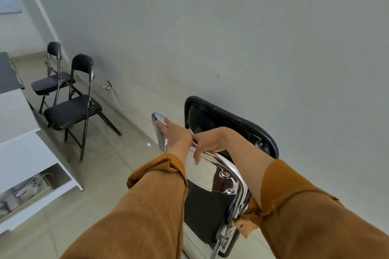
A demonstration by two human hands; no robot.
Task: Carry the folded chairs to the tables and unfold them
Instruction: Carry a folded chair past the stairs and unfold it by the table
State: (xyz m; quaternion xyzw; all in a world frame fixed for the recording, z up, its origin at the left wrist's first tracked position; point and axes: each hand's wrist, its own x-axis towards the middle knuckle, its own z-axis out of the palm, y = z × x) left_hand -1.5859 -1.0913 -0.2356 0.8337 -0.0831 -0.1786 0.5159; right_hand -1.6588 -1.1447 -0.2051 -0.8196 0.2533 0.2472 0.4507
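Note:
A folded chair [221, 124] with a chrome tube frame and a black seat stands close to the grey wall, right in front of me. My left hand [175, 135] grips the chrome tube at the chair's left side, fingers reaching up toward the tube's bend. My right hand [209, 143] is curled over the chrome top bar next to it, thumb hanging down. Both sleeves are mustard brown and hide the chair's lower frame in part.
Two unfolded black chairs [71, 109] [50, 84] stand at the left by the wall. A white table [21, 153] and a dark table [8, 71] lie at the left edge. A wall socket with a white cable [107, 87] sits low on the wall.

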